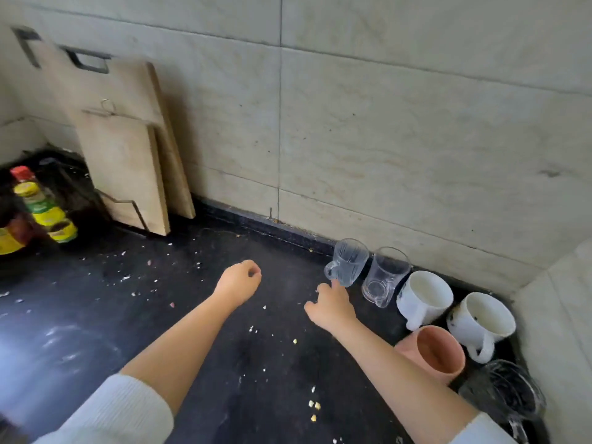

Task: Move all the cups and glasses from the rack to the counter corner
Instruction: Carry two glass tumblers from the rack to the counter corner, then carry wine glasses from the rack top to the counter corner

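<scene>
Several cups and glasses stand along the wall in the counter corner on the right. From left to right they are a ribbed glass mug (pixel 350 262), a plain glass (pixel 386 277), a white mug (pixel 426 296) and a second white mug (pixel 483 318). A pink cup (pixel 435 354) and a clear glass mug (pixel 503 398) stand in front of them. My right hand (pixel 331 307) has its fingers spread, with the index fingertip touching the ribbed mug's base by the handle. My left hand (pixel 238 283) hovers over the counter, loosely curled around nothing. No rack is in view.
The black counter (pixel 192 331) is strewn with crumbs. Two wooden cutting boards (pixel 128 149) lean on the tiled wall at the back left. Bottles with yellow and red caps (pixel 41 209) stand at the far left. A side wall (pixel 557 331) closes the corner on the right.
</scene>
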### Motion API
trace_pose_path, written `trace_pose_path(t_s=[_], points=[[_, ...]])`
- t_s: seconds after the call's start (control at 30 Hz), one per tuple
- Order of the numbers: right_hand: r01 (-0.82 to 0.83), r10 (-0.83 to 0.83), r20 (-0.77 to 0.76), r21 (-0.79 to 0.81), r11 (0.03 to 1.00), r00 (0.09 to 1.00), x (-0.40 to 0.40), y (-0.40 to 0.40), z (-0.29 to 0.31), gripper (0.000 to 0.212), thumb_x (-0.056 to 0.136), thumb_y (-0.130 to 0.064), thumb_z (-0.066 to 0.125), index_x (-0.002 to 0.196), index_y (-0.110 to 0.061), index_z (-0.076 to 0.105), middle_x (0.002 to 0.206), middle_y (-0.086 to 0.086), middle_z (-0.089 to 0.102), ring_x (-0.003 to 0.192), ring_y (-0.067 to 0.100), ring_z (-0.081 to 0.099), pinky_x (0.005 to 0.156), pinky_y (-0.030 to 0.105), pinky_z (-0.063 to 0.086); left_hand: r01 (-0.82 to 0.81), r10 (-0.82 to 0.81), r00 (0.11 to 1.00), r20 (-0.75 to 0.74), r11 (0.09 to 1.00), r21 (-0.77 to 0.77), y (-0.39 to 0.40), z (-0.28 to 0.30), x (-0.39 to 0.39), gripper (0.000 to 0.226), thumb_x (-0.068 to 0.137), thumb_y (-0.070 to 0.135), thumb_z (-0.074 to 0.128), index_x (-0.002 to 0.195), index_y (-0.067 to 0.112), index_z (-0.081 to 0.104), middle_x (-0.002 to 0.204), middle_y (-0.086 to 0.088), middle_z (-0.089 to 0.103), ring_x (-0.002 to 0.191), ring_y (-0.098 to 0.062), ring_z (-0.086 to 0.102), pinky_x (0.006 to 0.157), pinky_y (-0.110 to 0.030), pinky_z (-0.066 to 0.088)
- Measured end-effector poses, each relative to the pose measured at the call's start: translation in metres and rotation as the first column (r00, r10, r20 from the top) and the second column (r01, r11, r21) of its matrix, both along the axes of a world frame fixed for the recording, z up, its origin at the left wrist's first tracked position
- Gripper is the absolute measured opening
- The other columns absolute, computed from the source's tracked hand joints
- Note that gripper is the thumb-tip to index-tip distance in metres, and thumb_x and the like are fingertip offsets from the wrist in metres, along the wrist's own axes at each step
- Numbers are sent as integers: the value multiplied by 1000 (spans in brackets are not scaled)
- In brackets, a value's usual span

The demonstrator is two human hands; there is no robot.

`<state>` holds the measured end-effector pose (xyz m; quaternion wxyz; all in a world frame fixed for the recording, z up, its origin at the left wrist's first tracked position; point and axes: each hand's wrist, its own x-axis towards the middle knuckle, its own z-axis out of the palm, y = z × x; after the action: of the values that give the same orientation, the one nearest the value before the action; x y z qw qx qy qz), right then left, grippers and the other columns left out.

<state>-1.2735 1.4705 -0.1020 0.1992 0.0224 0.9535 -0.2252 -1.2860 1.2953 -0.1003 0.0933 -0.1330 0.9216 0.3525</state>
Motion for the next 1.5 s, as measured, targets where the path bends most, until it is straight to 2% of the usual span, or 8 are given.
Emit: trace_pose_path(t_s=[0.07,0.13,0.27,0.4,0.77,1.07,1.23,1.5], points=[[-215,207,-122,-64,974,971,12,-29,15,38,90,-21,44,121,-1,52,144,12,39,128,27,42,102,35,39,-26,23,999,-25,993,-111,-28,11,36,26,91,16,44,110,9,60,114,-10,64,94,-27,57,80,-29,45],[-398,372,-227,-80,914,900,27,-60,28,33,90,-17,43,116,-1,57,136,11,49,122,26,47,99,34,39,-70,63,997,-36,973,-220,-56,20,75,27,90,16,43,111,10,60,117,-9,63,106,-28,56,88,-33,45],[-679,639,-299,-48,732,709,69,-143,56,37,90,-18,43,124,-8,54,137,6,50,125,23,45,103,32,35,-259,233,966,-112,876,-408,-119,42,163,28,89,13,42,107,9,63,117,-9,63,111,-30,53,89,-37,46],[-829,790,-291,-22,559,540,119,-226,78,40,90,-19,43,128,-10,51,139,9,49,127,26,44,108,36,35,-447,413,891,-188,721,-530,-179,61,256,27,90,20,43,101,8,63,112,-13,65,109,-33,56,87,-38,45],[-981,935,-326,86,175,138,324,-412,106,40,88,-24,45,125,-14,54,134,9,54,123,28,48,101,38,39,-615,749,658,-77,476,-628,-303,81,529,30,88,24,43,111,13,59,121,-12,60,113,-32,54,88,-38,46],[-992,931,-363,127,16,-31,507,-541,129,41,89,-24,45,129,-14,50,138,8,50,129,26,42,105,40,38,-677,850,519,-94,341,-652,-396,115,729,33,91,29,44,120,14,51,123,-10,57,114,-29,53,94,-40,45],[-984,923,-356,147,-97,-144,592,-610,130,41,89,-24,45,128,-12,51,135,8,52,126,26,44,104,39,38,-699,895,431,-111,253,-669,-443,122,821,28,90,28,45,113,16,54,114,-9,61,104,-26,58,86,-38,49],[-976,947,-250,130,-172,-201,681,-728,105,39,89,-24,45,125,-12,53,129,11,55,120,27,48,100,35,41,-749,951,282,-129,135,-649,-536,120,924,27,90,25,43,111,15,56,115,-7,60,106,-24,56,80,-34,46]])
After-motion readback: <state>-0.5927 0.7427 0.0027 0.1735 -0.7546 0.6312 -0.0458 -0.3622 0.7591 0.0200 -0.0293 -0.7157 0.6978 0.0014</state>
